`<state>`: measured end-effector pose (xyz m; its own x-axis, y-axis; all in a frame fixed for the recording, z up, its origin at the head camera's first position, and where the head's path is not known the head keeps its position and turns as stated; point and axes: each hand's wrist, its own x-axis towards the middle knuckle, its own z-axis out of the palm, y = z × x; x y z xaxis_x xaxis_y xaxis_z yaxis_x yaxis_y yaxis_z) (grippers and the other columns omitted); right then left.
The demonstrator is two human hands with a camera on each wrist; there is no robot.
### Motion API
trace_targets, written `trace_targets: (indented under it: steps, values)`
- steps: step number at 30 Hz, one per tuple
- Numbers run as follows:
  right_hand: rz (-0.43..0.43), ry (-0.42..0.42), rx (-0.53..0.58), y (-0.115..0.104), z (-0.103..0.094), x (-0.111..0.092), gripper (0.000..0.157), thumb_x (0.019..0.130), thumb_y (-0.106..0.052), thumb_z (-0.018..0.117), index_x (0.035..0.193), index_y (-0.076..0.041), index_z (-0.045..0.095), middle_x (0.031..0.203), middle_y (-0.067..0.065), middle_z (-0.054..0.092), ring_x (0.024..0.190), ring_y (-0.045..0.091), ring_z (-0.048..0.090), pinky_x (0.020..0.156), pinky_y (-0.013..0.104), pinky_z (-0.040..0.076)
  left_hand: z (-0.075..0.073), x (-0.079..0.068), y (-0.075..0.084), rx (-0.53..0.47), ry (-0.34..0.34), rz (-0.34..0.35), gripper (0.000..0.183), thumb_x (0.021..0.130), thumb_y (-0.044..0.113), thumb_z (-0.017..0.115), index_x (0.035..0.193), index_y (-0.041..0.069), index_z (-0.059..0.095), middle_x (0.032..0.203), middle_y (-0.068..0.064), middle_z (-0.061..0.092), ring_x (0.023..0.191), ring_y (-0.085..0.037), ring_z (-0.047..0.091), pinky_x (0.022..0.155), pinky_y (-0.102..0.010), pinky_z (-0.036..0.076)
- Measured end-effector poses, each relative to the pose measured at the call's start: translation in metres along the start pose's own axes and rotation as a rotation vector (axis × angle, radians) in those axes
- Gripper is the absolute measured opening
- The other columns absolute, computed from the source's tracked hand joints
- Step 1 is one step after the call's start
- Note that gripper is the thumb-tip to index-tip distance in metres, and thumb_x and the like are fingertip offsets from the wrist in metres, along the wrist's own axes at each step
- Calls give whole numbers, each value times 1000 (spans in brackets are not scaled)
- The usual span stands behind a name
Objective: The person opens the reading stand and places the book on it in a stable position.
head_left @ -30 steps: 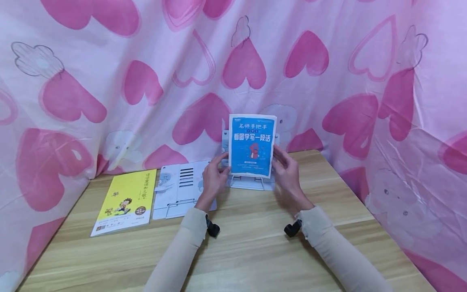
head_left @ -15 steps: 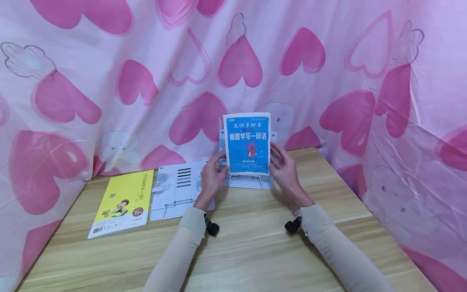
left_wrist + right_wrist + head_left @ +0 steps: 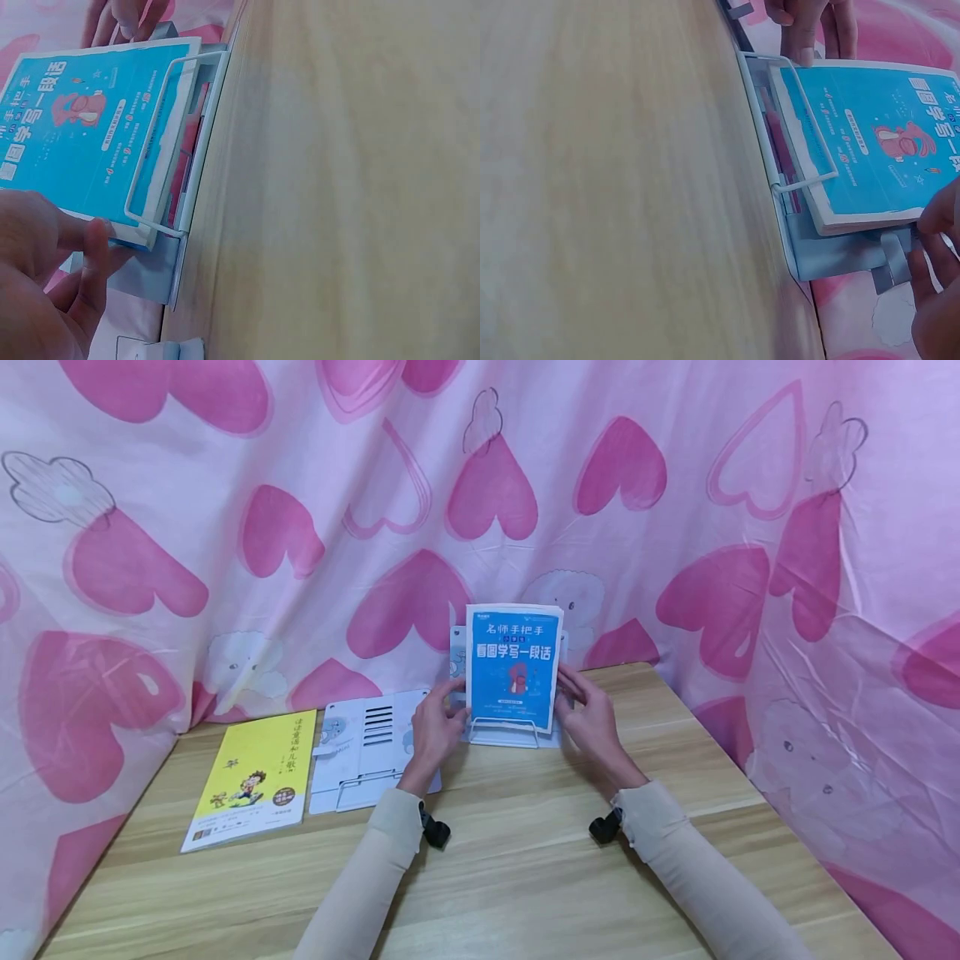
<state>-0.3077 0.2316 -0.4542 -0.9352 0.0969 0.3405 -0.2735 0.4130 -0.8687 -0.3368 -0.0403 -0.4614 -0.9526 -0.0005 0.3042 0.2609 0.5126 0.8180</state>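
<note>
Blue Chinese writing workbook [image 3: 515, 664] leans upright on a white bookstand [image 3: 832, 255], bottom edge behind the wire rest [image 3: 806, 182]. Left hand [image 3: 437, 722] pinches its left side edge, thumb toward the front, fingers bent; right hand [image 3: 595, 718] holds the opposite edge, partly curled, fingers toward the back. To the left on the wood-grain table [image 3: 510, 893]: second bookstand [image 3: 352, 752], beside it yellow children's book [image 3: 251, 777], lying cover up.

Blue book [image 3: 514, 672] in white bookstand [image 3: 836, 255]
</note>
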Motion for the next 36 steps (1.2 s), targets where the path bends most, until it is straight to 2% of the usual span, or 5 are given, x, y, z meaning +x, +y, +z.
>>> trace_targets:
  steps: [7,12,21,29,36]
  values:
    - [55,6,54,0,-1,-3,51,112,-15,56,157,-40,54,159,-8,61,141,24,57,123,50,49,0,-2,3,-5,-15,8,56,96,4,81,145,26,68,143,0,67,120,-30,75,102,-46,63]
    - [21,19,47,0,-1,-6,47,114,-15,52,156,-35,57,157,-3,63,137,27,59,121,53,50,2,-2,4,12,-13,8,55,94,3,83,143,23,69,143,-1,65,110,-26,77,98,-42,65]
    - [2,25,3,3,-4,-6,50,112,-11,49,154,-35,60,155,-1,64,132,27,61,117,52,53,3,0,3,-5,-11,12,55,96,4,81,146,20,68,142,-1,64,104,-22,72,98,-39,64]
    - [14,-14,-53,4,-8,-5,51,112,-14,51,157,-38,54,157,1,62,131,28,59,116,53,52,3,1,2,-36,-26,15,54,97,3,79,147,19,66,140,-2,63,110,-23,71,102,-40,63]
    - [-17,-31,-95,2,-8,-3,52,112,-14,54,160,-34,52,148,5,67,125,28,61,114,51,53,3,0,2,-44,-31,21,56,99,4,77,151,20,62,143,-3,62,114,-25,70,106,-42,62]
